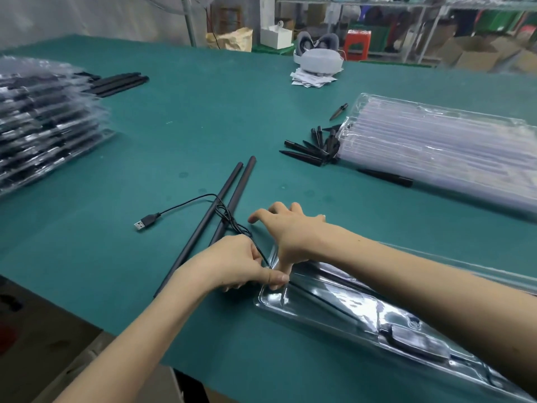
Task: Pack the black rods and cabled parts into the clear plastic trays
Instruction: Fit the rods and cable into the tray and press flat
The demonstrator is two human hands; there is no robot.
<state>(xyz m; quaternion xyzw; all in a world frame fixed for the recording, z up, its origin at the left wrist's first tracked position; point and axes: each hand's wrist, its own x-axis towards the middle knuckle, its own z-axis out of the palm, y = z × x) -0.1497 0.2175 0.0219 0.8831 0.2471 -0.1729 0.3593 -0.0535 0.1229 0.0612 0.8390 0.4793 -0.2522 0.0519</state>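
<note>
A clear plastic tray (328, 318) lies at the near right of the green table, with black parts and a thin cable inside it. My left hand (232, 263) pinches the thin black cable (232, 222) at the tray's left end. My right hand (293, 231) presses down on that same tray corner, fingers spread. Two long black rods (215, 219) lie side by side just left of the tray, with the cable looped over them. The cable's USB plug (145, 223) rests on the table to the left.
A stack of filled trays (43, 120) stands at the far left, with black rods (119, 82) behind it. A stack of empty clear trays (441, 152) lies at the right, several black pointed tips (319, 146) beside it. White bowl and paper slips (316, 68) sit at the back.
</note>
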